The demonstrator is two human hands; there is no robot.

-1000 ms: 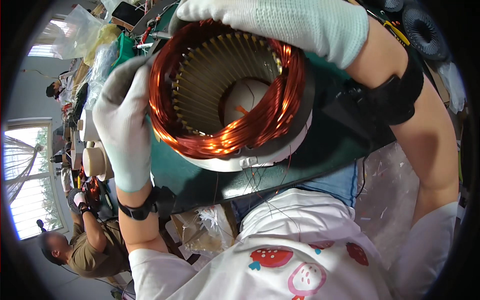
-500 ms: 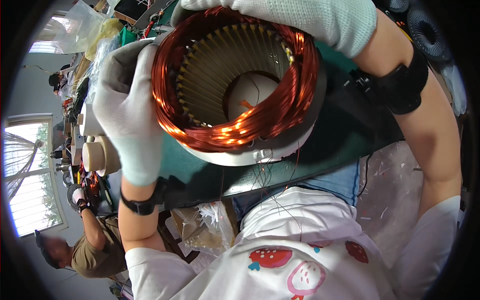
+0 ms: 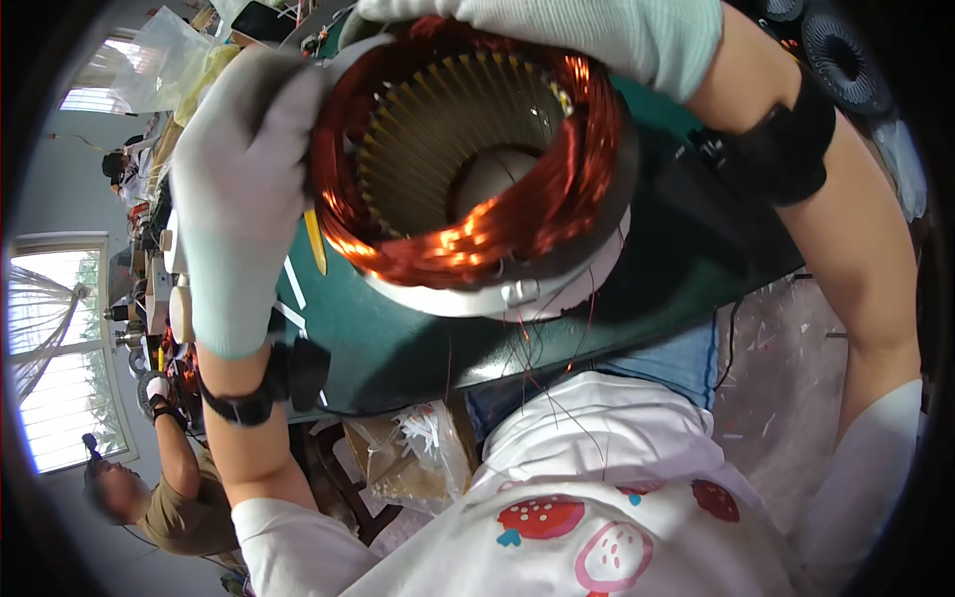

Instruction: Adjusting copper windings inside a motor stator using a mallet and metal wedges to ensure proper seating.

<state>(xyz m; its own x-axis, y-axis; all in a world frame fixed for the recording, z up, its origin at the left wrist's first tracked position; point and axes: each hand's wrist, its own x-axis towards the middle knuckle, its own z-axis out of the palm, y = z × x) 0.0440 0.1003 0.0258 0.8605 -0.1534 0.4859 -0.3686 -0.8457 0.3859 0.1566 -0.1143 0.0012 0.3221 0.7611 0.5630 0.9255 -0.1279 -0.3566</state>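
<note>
A motor stator [image 3: 477, 261] with a thick ring of red-brown copper winding stands on the green table, its slotted bore facing up. Thin loose wires hang from its near side. My right hand [image 3: 587, 35], in a pale knitted glove, reaches across the far rim and is closed over it; its fingertips are partly hidden. At the winding's left edge is my left hand [image 3: 244, 149], gloved and slightly blurred, with curled fingers. A pale, narrow shape runs from it along the winding; whether it is a finger or a held piece cannot be made out.
A yellow flat strip [image 3: 315, 242] and white strips [image 3: 294, 283] lie by my left wrist. Beneath the table edge stands a box with clear plastic [image 3: 423, 453]. Another person [image 3: 184, 497] works at the left. Dark finned round parts [image 3: 841, 60] sit at the far right.
My left hand has shifted left and its fingers have curled, uncovering the yellow strip and white strips. The stator appears slightly higher in view. My right hand has moved a little left with it.
</note>
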